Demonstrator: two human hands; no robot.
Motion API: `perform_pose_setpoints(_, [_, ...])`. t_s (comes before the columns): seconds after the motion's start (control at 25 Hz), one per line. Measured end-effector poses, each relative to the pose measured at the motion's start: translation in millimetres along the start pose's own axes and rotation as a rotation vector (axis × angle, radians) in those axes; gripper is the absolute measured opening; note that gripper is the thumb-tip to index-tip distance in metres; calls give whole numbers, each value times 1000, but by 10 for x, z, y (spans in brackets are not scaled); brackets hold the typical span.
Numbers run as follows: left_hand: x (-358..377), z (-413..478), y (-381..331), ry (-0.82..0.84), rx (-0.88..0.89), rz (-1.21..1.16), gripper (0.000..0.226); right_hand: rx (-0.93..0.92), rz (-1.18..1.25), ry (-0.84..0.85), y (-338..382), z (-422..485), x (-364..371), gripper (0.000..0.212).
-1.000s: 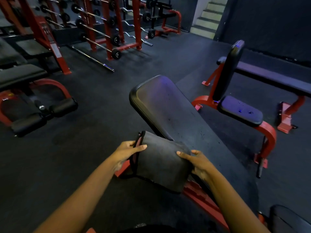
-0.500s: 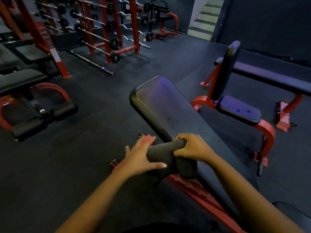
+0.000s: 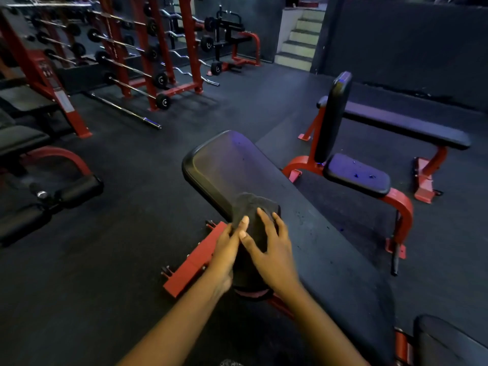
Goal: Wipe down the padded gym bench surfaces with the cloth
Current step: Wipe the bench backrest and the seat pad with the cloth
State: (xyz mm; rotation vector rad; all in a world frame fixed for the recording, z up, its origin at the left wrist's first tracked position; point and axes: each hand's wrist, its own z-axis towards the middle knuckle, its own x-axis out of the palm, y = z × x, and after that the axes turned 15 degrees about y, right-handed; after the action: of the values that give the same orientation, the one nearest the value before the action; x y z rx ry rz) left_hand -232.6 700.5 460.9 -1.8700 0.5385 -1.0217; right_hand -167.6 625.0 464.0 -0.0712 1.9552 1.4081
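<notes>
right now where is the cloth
In the head view the cloth is bunched at centre frame on the left edge of the inclined bench pad, under the spread right hand with the left hand against its left side.
</notes>
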Motion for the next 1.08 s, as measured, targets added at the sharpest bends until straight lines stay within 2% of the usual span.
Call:
perform_pose_setpoints(0.08, [159,15,57,77,-94,-132,40,63,139,-82,-140,35,6,76])
perform_pose_setpoints(0.16, [255,74,24,128,-117,-152,57,17,262,-161,-253,152,-173,74])
perform_pose_setpoints(0.28, [283,217,-95,119,-60,-98,56,-76,357,-90,-343,442,-460,63])
perform_pose_setpoints(0.36, [285,348,-137,2,47,5,45,-135,416,5,-333,667,-675,53])
perform_pose_setpoints(0.44, [202,466,-179,-267,195,26,34,-183,430,87,-285,908,-911,48])
perform_pose_setpoints(0.52, [39,626,-185,-550,285,-14,40,-241,355,105,-215,1177,-1105,48])
perform_pose_setpoints(0.64, [-169,1018,-128,-802,312,-137,54,-329,50,66,-42,1656,-1221,57])
perform_pose_setpoints(0.72, [-432,1418,174,-768,345,-216,67,-349,-121,56,155,2007,-1180,64])
perform_pose_setpoints(0.8, [-540,1722,355,-750,381,-259,83,-448,-253,55,327,2288,-1005,69])
perform_pose_setpoints(0.88, [-378,1774,227,-802,441,-235,81,-560,-429,143,368,2435,-685,76])
perform_pose_setpoints(0.96, [-242,1750,112,-853,521,-157,71,-591,-640,276,240,2496,-328,79])
perform_pose_setpoints(1.08, [-282,1800,158,-863,566,-134,75,-654,-716,277,15,2569,-113,75])
